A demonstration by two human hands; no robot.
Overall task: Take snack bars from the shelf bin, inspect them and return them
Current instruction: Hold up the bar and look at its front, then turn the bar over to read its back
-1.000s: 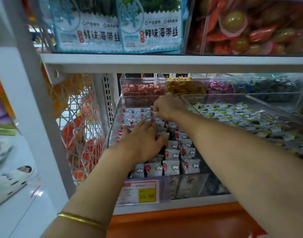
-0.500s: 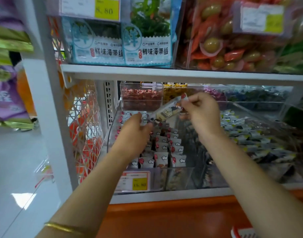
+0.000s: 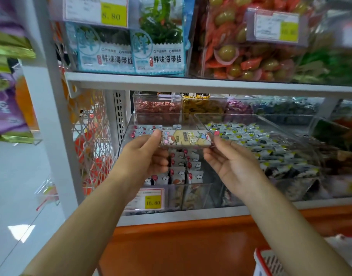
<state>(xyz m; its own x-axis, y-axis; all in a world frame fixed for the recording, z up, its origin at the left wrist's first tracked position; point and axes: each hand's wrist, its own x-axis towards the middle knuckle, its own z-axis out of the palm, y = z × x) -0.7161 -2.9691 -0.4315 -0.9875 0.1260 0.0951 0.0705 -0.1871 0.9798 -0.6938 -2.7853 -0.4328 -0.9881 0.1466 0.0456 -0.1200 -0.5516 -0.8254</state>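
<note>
One bar point(image 3: 186, 138) is out of the bin point(image 3: 198, 193), under inspection mid-frame, my left grip point(image 3: 143, 158) and right grip point(image 3: 235, 166) pinching its ends; return not yet done.

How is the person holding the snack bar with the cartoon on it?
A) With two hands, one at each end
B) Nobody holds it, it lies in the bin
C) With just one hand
A: the left hand pinches one end of the snack bar and the right hand pinches the other end, so it is held level between them.
</note>
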